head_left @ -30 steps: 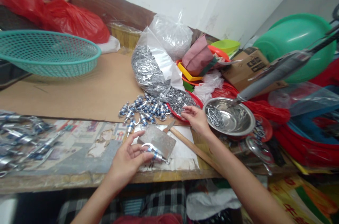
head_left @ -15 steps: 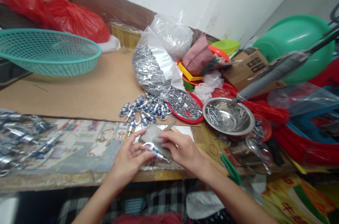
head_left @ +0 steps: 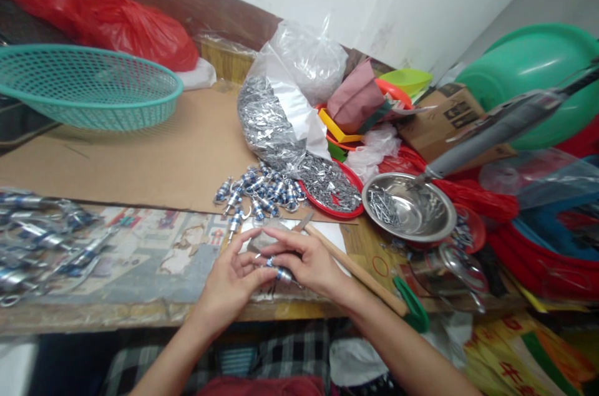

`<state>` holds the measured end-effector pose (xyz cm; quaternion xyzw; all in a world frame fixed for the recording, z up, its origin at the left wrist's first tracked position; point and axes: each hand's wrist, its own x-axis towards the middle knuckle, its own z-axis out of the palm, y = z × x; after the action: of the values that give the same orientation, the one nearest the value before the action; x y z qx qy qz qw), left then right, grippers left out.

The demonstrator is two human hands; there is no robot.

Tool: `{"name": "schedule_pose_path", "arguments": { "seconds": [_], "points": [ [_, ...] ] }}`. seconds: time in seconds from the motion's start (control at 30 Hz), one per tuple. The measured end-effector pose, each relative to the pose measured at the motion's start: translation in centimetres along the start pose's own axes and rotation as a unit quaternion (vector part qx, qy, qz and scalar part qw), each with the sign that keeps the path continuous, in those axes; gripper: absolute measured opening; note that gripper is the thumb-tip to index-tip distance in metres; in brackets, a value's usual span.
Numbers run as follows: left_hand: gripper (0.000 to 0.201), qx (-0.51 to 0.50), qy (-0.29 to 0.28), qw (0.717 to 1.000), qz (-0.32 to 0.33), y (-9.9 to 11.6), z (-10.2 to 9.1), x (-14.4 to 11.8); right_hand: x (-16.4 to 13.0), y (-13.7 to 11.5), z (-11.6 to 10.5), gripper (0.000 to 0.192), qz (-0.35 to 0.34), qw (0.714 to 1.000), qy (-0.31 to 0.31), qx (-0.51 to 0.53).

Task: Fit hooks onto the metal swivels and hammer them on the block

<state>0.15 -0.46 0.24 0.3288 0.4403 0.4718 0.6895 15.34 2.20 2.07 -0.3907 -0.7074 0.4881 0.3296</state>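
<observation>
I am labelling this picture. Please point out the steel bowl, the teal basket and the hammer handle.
steel bowl [head_left: 437,229], head view, near rim.
teal basket [head_left: 93,87], head view, mesh inside.
hammer handle [head_left: 360,272], head view, middle of the wood.

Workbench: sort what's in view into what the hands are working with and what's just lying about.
In use:
- left hand and right hand, together on one small blue-banded metal fitting
- metal block under the hands
- pile of matching fittings
- red tray of small metal parts

Lying about:
- teal basket
- steel bowl of nails
- green basin
- red bags
</observation>
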Motion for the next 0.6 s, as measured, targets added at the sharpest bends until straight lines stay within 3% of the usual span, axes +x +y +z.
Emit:
{"name": "schedule_pose_path", "arguments": {
  "seconds": [0.2,0.3,0.37,0.4,0.5,0.6],
  "points": [
    [0.074,0.010,0.006,1.000,-0.005,0.2,0.1,-0.1,0.3,-0.4,1.0,0.041,-0.039,0.986,0.137,-0.084],
    [0.075,0.017,0.014,1.000,-0.014,0.3,0.2,-0.2,-0.9,0.1,-0.8,0.022,-0.053,0.962,0.236,-0.126],
    [0.074,0.017,0.016,1.000,-0.016,0.4,0.2,-0.2,-2.3,1.0,-2.8,0.017,-0.028,0.936,0.282,-0.208],
    [0.074,0.017,0.015,1.000,-0.015,0.4,0.2,-0.2,-3.1,1.6,-4.0,0.018,0.001,0.927,0.273,-0.259],
    [0.074,0.017,0.015,1.000,-0.012,0.3,0.1,0.0,-5.3,3.2,-6.4,0.027,0.107,0.904,0.153,-0.384],
    [0.073,0.017,0.015,1.000,-0.004,-0.1,-0.1,0.1,-6.5,3.3,-6.8,0.020,0.150,0.898,0.103,-0.400]
  ]
}}
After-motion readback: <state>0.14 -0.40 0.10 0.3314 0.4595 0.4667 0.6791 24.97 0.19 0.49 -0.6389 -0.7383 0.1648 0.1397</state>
